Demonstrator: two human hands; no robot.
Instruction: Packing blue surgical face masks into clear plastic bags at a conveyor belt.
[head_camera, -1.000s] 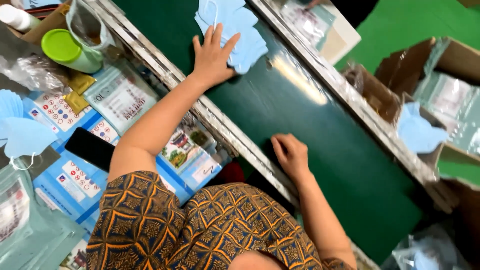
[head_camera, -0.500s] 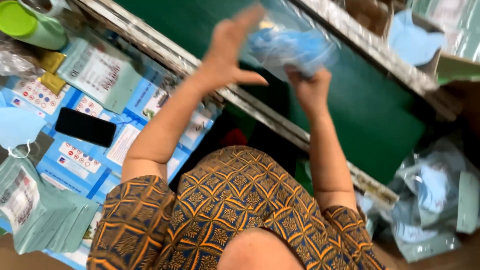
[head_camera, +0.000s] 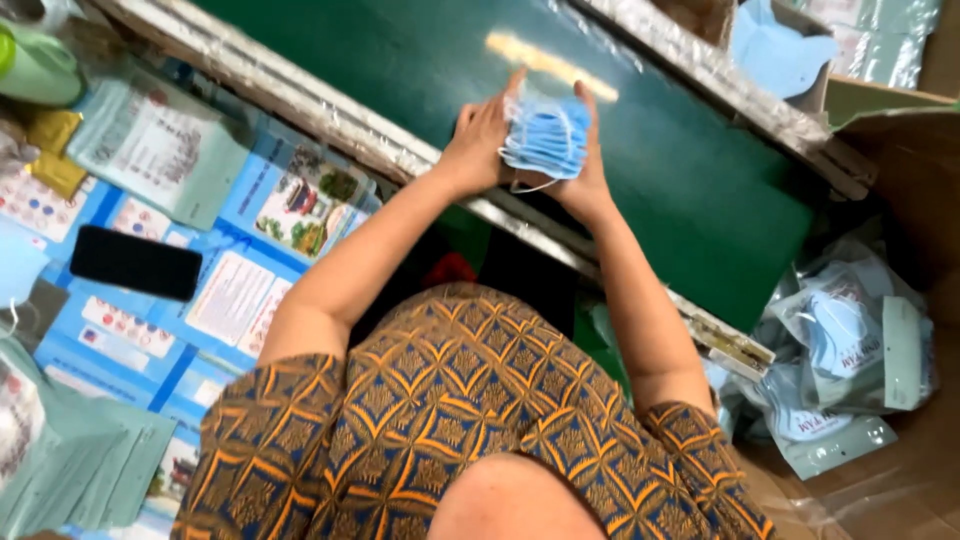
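Over the green belt (head_camera: 690, 190) your hands meet on a stack of blue masks (head_camera: 545, 135), its long axis running hand to hand; the left hand (head_camera: 480, 140) presses one end, the right hand (head_camera: 580, 170) cups below, both grips holding the stack, the black phone (head_camera: 135, 262) well apart on the desk (head_camera: 235, 290)

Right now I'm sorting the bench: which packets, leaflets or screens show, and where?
Pouches: lower right heap, clear and pale green, blue masks inside.
Pouch: upper left, flat, pale green, white label.
Leaflets: left bench, blue and white rectangles with pictures.
Phone: on leaflets, black, screen dark.
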